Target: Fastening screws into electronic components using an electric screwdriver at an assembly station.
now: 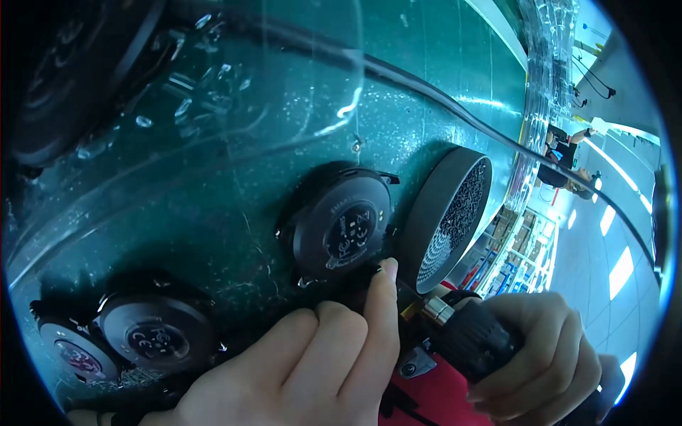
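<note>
My right hand (543, 355) wraps round the black body of a power screwdriver (483, 341), whose metal collar (438, 310) points towards my left hand (305, 362). My left index finger stretches forward, with a tiny dark bit at its tip. The other left fingers are curled, and what lies under them is hidden. Just beyond that fingertip is a round black watch body (341, 224), back side showing, with lugs at its edge. To its right a round grey dish (419, 213) holds many small black screws (465, 202).
Two more watch bodies (153, 334) (78, 351) lie at the lower left. Small clear plastic bits (181, 106) are scattered on the green work surface (234, 177). A dark cable (440, 96) crosses above. Shelving (522, 248) and a person (565, 160) appear at the far right.
</note>
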A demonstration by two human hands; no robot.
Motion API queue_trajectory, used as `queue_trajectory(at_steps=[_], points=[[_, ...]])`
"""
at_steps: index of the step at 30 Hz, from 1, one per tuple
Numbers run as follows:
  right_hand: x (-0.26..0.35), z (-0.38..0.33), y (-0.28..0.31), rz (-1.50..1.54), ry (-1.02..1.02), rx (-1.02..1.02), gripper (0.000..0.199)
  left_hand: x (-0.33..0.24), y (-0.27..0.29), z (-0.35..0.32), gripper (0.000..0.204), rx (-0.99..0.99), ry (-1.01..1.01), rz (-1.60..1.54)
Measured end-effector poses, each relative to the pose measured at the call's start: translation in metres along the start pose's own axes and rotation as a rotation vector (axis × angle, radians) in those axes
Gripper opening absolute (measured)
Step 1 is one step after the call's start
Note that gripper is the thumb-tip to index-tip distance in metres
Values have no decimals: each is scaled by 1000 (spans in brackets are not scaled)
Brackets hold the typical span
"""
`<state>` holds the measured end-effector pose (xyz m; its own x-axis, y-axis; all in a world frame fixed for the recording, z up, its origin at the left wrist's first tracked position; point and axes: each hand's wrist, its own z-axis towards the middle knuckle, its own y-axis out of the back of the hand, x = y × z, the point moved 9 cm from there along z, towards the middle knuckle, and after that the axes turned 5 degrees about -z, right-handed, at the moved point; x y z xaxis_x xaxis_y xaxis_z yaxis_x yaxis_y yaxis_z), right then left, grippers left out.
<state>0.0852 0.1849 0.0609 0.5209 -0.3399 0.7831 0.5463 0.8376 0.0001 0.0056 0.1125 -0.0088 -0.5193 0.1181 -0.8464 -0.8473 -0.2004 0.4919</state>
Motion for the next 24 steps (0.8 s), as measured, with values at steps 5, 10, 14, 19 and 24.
queue_trajectory(at_steps=[5, 10, 14, 19, 24], points=[[-2, 17, 2, 161, 83, 111, 42, -21, 4, 2, 21, -88, -215, 125], [-15, -1, 4, 295, -45, 154, 44, -12, -20, -14, 12, 2, -182, 227], [25, 2, 28, 58, 22, 202, 37, -13, -26, -9, 11, 11, -185, 180], [24, 16, 9, 228, 149, 164, 33, -22, -10, -9, 13, -4, -201, 198], [6, 0, 7, 176, 166, 161, 39, -14, -23, -11, 18, 32, -199, 200]])
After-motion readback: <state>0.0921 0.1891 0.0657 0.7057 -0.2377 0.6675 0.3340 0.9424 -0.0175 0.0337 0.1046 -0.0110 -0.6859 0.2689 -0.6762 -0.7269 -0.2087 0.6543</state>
